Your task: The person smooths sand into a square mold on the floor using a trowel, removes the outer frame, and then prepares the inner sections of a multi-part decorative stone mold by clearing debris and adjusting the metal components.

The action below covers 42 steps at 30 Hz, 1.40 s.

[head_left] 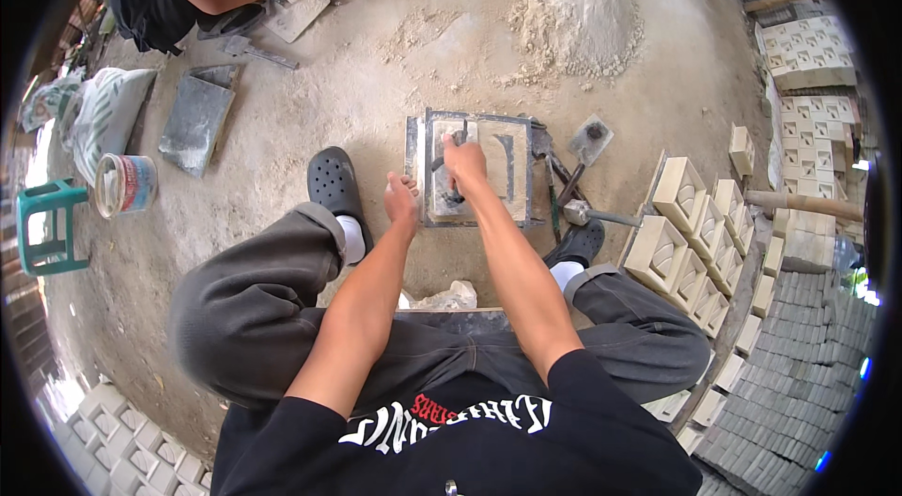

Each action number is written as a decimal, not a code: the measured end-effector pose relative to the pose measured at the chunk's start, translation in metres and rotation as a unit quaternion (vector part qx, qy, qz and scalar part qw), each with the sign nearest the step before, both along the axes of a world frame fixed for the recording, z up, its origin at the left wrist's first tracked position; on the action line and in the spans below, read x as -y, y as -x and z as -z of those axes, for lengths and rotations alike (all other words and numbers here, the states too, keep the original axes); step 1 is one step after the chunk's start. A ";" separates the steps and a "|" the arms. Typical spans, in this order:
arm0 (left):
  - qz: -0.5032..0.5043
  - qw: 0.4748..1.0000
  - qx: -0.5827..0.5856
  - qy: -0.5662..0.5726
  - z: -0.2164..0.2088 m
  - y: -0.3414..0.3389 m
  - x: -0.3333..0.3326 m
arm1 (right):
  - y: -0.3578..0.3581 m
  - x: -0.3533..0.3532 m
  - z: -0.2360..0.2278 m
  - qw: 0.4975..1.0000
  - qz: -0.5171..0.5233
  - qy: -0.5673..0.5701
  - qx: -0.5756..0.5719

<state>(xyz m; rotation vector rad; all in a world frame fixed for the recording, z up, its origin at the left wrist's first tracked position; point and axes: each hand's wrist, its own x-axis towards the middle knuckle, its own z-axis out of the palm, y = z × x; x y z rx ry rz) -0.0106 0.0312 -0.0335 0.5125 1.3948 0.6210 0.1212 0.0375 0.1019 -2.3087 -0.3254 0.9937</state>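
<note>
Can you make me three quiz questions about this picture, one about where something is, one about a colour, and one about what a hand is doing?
1. Where is the stool?
A. At the person's left
B. On the sand pile
C. Between the feet

2. What colour are the person's clogs?
A. Red
B. Black
C. Yellow

3. What is the right hand doing?
A. Hanging free in the air
B. Holding the hammer
C. Gripping a dark handle on the mould

Answers:
1. A, the green stool stands at the left edge, near the bucket.
2. B, both clogs are black, worn over white socks.
3. C, its fingers are closed on the handle over the square metal mould, while the hammer lies on the ground to the right.
</note>
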 end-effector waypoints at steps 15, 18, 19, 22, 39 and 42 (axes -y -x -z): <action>0.240 0.896 -0.177 -0.328 -0.073 -0.033 0.023 | -0.029 0.027 -0.027 1.000 0.017 0.005 -0.019; 0.250 0.891 -0.184 -0.331 -0.074 -0.040 0.025 | -0.041 0.038 -0.001 1.000 -0.004 0.025 0.002; 0.250 0.891 -0.179 -0.334 -0.073 -0.040 0.023 | -0.040 0.037 0.000 0.999 -0.015 0.035 -0.009; 0.252 0.883 -0.218 -0.330 -0.071 -0.028 0.018 | -0.042 0.035 -0.024 0.997 -0.050 0.053 -0.027; 0.306 0.881 -0.230 -0.276 -0.068 -0.037 0.022 | -0.082 0.067 -0.007 0.999 0.007 0.039 -0.027; 0.209 0.934 -0.161 -0.240 -0.046 -0.023 0.002 | -0.081 0.063 -0.006 0.999 -0.023 0.035 -0.023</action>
